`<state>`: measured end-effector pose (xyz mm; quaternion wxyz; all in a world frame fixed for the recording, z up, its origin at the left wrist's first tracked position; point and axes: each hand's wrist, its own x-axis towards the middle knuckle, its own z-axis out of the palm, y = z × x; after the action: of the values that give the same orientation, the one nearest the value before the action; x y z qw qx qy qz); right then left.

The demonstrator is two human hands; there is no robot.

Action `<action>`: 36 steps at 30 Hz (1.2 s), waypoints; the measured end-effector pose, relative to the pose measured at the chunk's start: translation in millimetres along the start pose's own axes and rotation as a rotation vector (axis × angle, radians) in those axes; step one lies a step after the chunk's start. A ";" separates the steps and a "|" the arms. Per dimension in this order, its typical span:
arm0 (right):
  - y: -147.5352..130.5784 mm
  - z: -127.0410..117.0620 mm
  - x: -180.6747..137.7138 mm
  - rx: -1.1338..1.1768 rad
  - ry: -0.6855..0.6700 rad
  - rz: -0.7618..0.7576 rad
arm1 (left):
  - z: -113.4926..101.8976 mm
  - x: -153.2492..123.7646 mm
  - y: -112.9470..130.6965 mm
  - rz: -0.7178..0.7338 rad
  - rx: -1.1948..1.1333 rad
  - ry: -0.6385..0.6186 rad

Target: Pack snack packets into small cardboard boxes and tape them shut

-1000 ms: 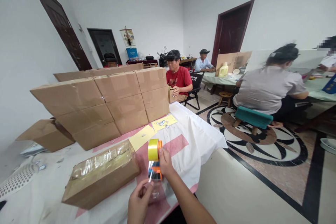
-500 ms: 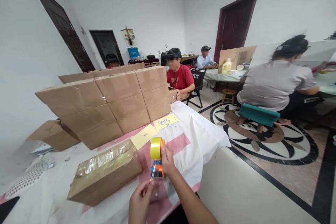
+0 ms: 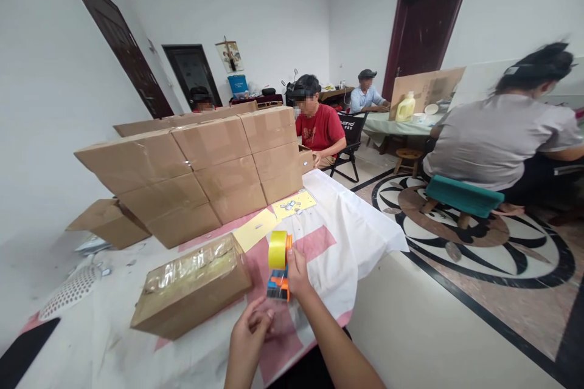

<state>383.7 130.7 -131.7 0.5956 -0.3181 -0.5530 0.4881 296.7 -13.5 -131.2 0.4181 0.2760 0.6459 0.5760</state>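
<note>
My right hand (image 3: 298,272) is closed around a tape dispenser (image 3: 278,285) with orange, blue and black parts. A wide yellow roll of tape (image 3: 277,250) sits on it, upright above the table. Just below and to the left is my left hand (image 3: 250,329), its index finger stretched out and apart from the thumb, with nothing visible in it. A closed cardboard box (image 3: 191,289) lies left of both hands, with shiny tape along its top.
Stacked cardboard boxes (image 3: 228,182) form a wall across the table's far side. Yellow sheets (image 3: 255,228) lie before it on the white and pink cloth (image 3: 351,225). An open carton (image 3: 112,222) stands at left. A co-worker in red (image 3: 322,137) sits behind; others sit farther off.
My left fingers have opened from a pinch at the tape's end, and the clear strip between the hands no longer shows. The view has shifted slightly; my right hand still grips the dispenser.
</note>
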 end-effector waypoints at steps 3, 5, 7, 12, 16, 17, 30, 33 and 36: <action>-2.3 -0.6 0.9 0.020 0.018 0.006 | 0.5 -1.1 -1.5 0.021 0.004 0.022; -2.0 -1.9 1.9 0.013 0.025 -0.015 | 1.5 -2.4 -3.1 0.053 0.007 0.017; -0.2 -3.3 2.8 0.004 0.028 -0.028 | 2.8 -4.6 -3.3 0.078 0.017 0.010; 4.4 -2.5 4.4 0.027 0.134 0.010 | 4.8 -13.6 1.7 0.051 0.038 0.040; 2.4 1.6 1.7 0.088 0.204 0.081 | 4.6 -17.8 0.7 0.033 0.074 0.053; 1.5 2.5 -0.2 0.099 0.212 0.097 | 4.6 -18.1 -0.8 0.033 0.073 0.053; -26.8 1.3 -24.3 0.155 0.301 0.210 | 5.8 -18.6 4.9 0.056 0.117 0.054; -27.2 1.0 -27.4 0.154 0.321 0.221 | 6.2 -17.5 2.1 0.063 0.115 0.038; -27.5 0.4 -30.9 0.172 0.348 0.223 | 6.5 -15.1 -3.6 0.087 0.116 0.024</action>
<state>392.4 93.0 -117.0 0.6494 -0.4045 -0.3598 0.5340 310.3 -23.5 -131.3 0.3683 0.3208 0.6705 0.5585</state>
